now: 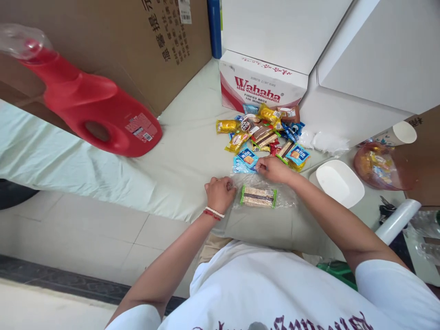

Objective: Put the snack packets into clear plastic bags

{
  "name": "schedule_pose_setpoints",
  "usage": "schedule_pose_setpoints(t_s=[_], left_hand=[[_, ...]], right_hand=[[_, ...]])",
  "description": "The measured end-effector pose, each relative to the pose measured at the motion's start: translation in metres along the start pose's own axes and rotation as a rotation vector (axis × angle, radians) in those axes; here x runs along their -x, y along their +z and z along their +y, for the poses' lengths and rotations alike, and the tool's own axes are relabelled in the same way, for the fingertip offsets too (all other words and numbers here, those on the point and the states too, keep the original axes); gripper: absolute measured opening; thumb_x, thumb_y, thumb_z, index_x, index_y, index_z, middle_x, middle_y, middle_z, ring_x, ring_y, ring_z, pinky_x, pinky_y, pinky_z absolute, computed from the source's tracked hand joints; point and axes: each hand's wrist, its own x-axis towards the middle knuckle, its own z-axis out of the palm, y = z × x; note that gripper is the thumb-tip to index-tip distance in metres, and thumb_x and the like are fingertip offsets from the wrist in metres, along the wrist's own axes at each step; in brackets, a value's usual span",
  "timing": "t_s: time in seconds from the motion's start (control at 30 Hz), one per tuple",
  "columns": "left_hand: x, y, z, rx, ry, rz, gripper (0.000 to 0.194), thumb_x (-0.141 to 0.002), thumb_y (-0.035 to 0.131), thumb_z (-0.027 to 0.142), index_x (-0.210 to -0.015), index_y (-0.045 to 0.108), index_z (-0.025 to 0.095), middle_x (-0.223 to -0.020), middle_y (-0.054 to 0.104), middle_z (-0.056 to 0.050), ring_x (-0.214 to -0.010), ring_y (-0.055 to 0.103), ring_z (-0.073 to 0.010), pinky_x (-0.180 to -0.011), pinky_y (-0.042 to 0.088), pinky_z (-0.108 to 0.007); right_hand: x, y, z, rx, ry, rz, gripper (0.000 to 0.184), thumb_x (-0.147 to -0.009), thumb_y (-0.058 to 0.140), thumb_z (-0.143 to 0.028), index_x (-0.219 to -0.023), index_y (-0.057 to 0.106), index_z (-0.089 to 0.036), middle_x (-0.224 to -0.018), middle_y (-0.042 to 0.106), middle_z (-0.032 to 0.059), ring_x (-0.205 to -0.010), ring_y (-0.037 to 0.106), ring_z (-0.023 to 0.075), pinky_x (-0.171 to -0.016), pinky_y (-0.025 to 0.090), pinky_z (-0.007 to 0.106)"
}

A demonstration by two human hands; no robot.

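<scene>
A wafer bar in a clear wrapper with green ends (pixel 258 196) lies in front of me on or inside a clear plastic bag (pixel 287 196); I cannot tell which. My left hand (pixel 220 195), with bracelets at the wrist, is closed at the bag's left edge, fingers curled on the film. Beyond the bar, my right hand (pixel 273 168) pinches the corner of a blue snack packet (pixel 247 157). Another light blue packet shows partly beneath that one. Just past both hands spreads a pile of wrapped snacks (pixel 264 133) in yellow, brown and blue.
Behind the pile stands a Wahaha water carton (pixel 263 82). A red detergent bottle (pixel 113 114) and a large brown box (pixel 113 41) are at left. To the right are a white dish (pixel 340 183), a reddish bowl (pixel 378 165), a paper cup (pixel 400 134) and a plastic roll (pixel 398 222).
</scene>
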Motion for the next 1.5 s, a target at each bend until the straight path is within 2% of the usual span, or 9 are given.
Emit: schedule_pose_setpoints(t_s=[0.27, 0.4, 0.57, 0.7, 0.87, 1.07, 1.27, 1.37, 1.5], left_hand=[[0.008, 0.002, -0.003, -0.107, 0.073, 0.079, 0.013, -0.086, 0.056, 0.022, -0.095, 0.065, 0.023, -0.105, 0.068, -0.009, -0.106, 0.055, -0.0299, -0.085, 0.038, -0.041], [0.012, -0.008, -0.010, -0.185, 0.091, 0.075, 0.014, -0.093, 0.051, 0.027, -0.097, 0.064, 0.022, -0.105, 0.069, -0.011, -0.108, 0.057, -0.0318, -0.086, 0.039, -0.042], [0.017, -0.033, -0.017, 0.037, 0.053, -0.028, 0.013, -0.094, 0.047, 0.028, -0.088, 0.058, 0.023, -0.081, 0.068, -0.006, -0.083, 0.065, -0.0248, -0.073, 0.044, -0.035], [0.020, -0.033, 0.009, 0.447, 0.089, -0.258, 0.016, -0.096, 0.042, 0.032, -0.088, 0.053, 0.024, -0.061, 0.060, 0.004, -0.053, 0.059, -0.0168, -0.058, 0.046, -0.029], [0.030, 0.000, 0.054, 0.225, 0.230, -0.238, 0.023, -0.093, 0.041, 0.014, -0.090, 0.062, 0.020, -0.086, 0.072, -0.006, -0.081, 0.068, -0.0208, -0.074, 0.050, -0.032], [0.051, 0.017, 0.059, -0.147, 0.290, -0.144, 0.028, -0.101, 0.042, 0.022, -0.111, 0.068, 0.022, -0.107, 0.070, -0.010, -0.091, 0.066, -0.0233, -0.071, 0.045, -0.033], [0.054, 0.015, 0.059, -0.238, 0.349, 0.027, 0.024, -0.098, 0.052, 0.028, -0.088, 0.073, 0.026, -0.100, 0.069, -0.011, -0.107, 0.059, -0.0310, -0.088, 0.042, -0.046], [0.054, 0.018, 0.061, -0.188, 0.424, 0.032, 0.023, -0.098, 0.050, 0.020, -0.093, 0.072, 0.025, -0.112, 0.070, -0.011, -0.121, 0.058, -0.0308, -0.095, 0.040, -0.051], [0.056, 0.025, 0.048, 0.040, 0.499, -0.006, 0.027, -0.089, 0.048, 0.009, -0.105, 0.064, 0.024, -0.123, 0.069, -0.011, -0.126, 0.059, -0.0278, -0.112, 0.035, -0.056]], right_hand=[[0.072, 0.025, -0.042, 0.465, -0.181, 0.031, 0.029, -0.100, 0.046, -0.016, -0.123, 0.063, -0.021, -0.112, 0.062, 0.0096, -0.080, 0.056, 0.0193, -0.060, 0.029, 0.028], [0.096, 0.054, -0.045, 0.422, -0.352, -0.059, 0.047, -0.098, 0.051, -0.014, -0.144, 0.054, -0.024, -0.110, 0.063, 0.0096, -0.092, 0.057, 0.0223, -0.069, 0.039, 0.029], [0.103, 0.067, -0.042, 0.292, -0.285, -0.042, 0.054, -0.099, 0.047, -0.011, -0.150, 0.051, -0.029, -0.112, 0.060, 0.0092, -0.098, 0.053, 0.0232, -0.083, 0.043, 0.031], [0.103, 0.071, -0.047, 0.129, -0.263, 0.007, 0.051, -0.099, 0.046, -0.009, -0.144, 0.057, -0.031, -0.110, 0.059, 0.0089, -0.101, 0.051, 0.0241, -0.091, 0.043, 0.034], [0.111, 0.073, -0.037, -0.088, -0.244, 0.094, 0.045, -0.095, 0.045, -0.006, -0.129, 0.067, -0.025, -0.113, 0.062, 0.0095, -0.104, 0.053, 0.0236, -0.093, 0.046, 0.036], [0.136, 0.079, -0.002, -0.149, 0.338, 0.559, 0.035, -0.095, 0.061, -0.037, -0.124, 0.066, -0.019, -0.126, 0.060, 0.0160, -0.117, 0.052, 0.0320, -0.102, 0.045, 0.049], [0.140, 0.061, -0.009, -0.214, 0.389, 0.398, 0.018, -0.099, 0.050, -0.029, -0.099, 0.066, -0.021, -0.108, 0.066, 0.0094, -0.095, 0.062, 0.0235, -0.084, 0.049, 0.034], [0.117, 0.046, -0.030, -0.218, 0.290, 0.305, 0.020, -0.103, 0.045, -0.026, -0.099, 0.064, -0.021, -0.090, 0.067, 0.0044, -0.084, 0.063, 0.0203, -0.078, 0.046, 0.029], [0.081, 0.048, -0.052, -0.168, 0.173, 0.186, 0.021, -0.102, 0.045, -0.017, -0.103, 0.065, -0.018, -0.101, 0.067, 0.0073, -0.091, 0.062, 0.0193, -0.079, 0.044, 0.027]])
